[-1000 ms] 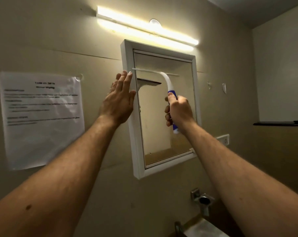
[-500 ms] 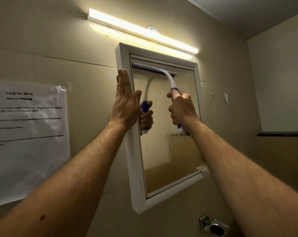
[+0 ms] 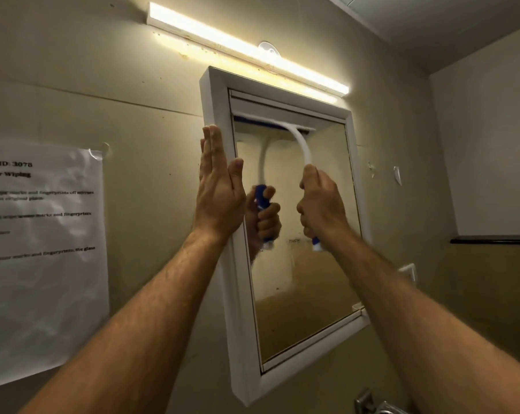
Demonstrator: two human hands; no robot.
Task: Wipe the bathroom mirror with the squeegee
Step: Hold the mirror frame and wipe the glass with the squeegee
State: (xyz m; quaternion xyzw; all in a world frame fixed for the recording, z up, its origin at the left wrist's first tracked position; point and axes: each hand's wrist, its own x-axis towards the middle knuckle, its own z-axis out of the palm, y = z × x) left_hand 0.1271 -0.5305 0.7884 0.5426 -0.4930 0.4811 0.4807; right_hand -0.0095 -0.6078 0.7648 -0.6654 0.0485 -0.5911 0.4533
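Observation:
A white-framed mirror (image 3: 241,294) hangs on the beige wall. My right hand (image 3: 320,204) is closed around the blue-and-white handle of the squeegee (image 3: 300,147). Its blade lies across the very top of the glass, just under the frame's upper edge. The curved white neck rises from my fist to the blade. My left hand (image 3: 218,186) is flat and open, fingers pointing up, pressed against the mirror's left frame edge. The glass reflects my right hand and the handle.
A lit tube light (image 3: 247,52) runs above the mirror. A printed paper sheet (image 3: 40,252) is taped to the wall at left. A dark shelf (image 3: 492,240) sits at right, a wall socket (image 3: 408,271) beside the mirror, and a metal tap (image 3: 369,403) below.
The squeegee blade has moved up from the upper glass to the top edge. My view has come closer and tilted up. My left hand stays on the frame.

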